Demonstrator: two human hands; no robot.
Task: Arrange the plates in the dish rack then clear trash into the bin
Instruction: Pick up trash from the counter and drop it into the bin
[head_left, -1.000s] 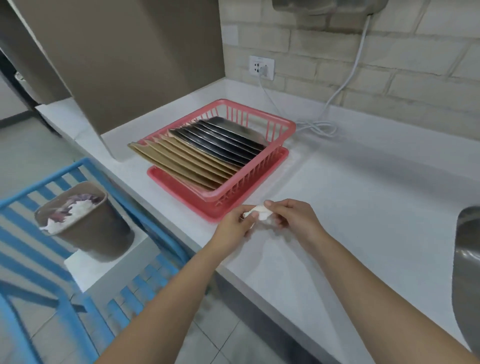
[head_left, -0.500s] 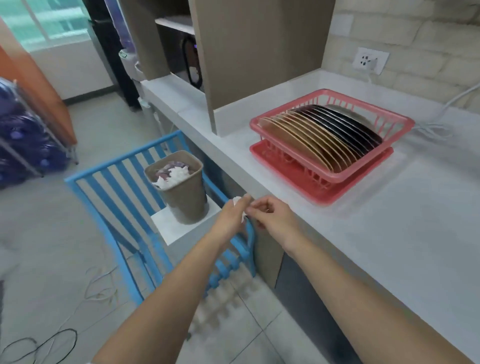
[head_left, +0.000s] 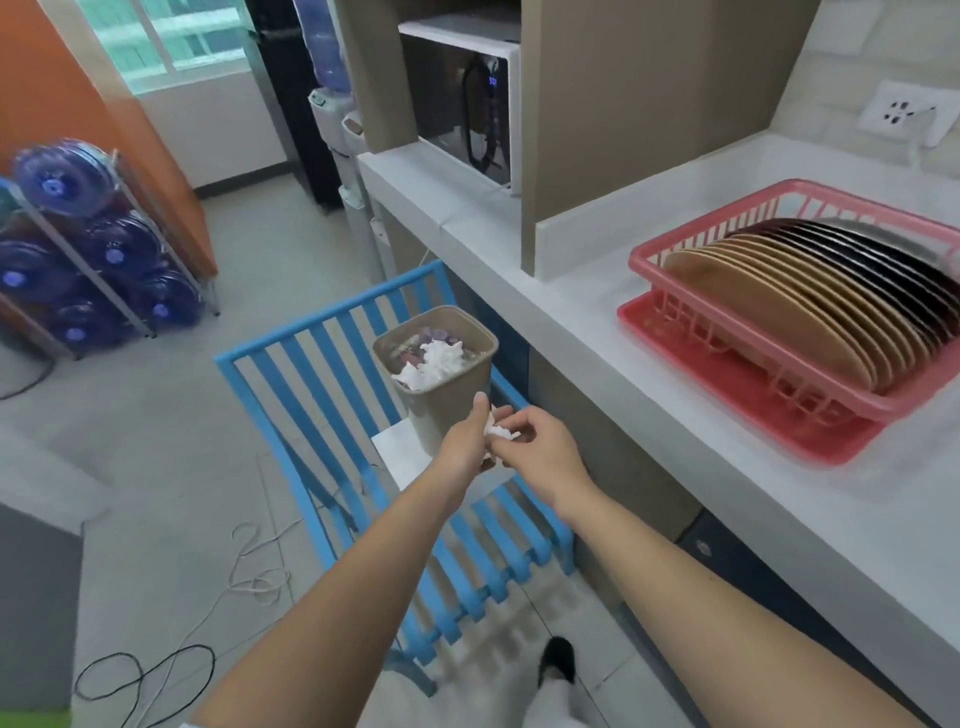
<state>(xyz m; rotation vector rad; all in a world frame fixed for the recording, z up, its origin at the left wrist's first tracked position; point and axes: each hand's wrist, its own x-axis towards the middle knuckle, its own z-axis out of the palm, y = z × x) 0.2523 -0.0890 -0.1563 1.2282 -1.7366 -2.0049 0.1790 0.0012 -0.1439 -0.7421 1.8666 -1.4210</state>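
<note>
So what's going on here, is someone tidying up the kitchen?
Pretty much. A person holds a crumpled white tissue between the left hand and right hand, just in front of a beige bin that stands on a blue chair and already has paper in it. The tan and dark plates stand in rows in the pink dish rack on the counter. The tissue is not yet in the bin.

the crumpled tissue (head_left: 500, 432) looks like soft, matt white paper, as does the wad in the bin (head_left: 435, 358), whose tan wall seems smooth matt plastic. the dish rack (head_left: 779, 395) is glossy pink plastic. the tan plates (head_left: 769, 317) look matt, the black plates (head_left: 893, 270) shinier. the tabletop (head_left: 597, 332) is smooth, pale, stone-like. the chair (head_left: 322, 353) is smooth blue, painted-looking.
</note>
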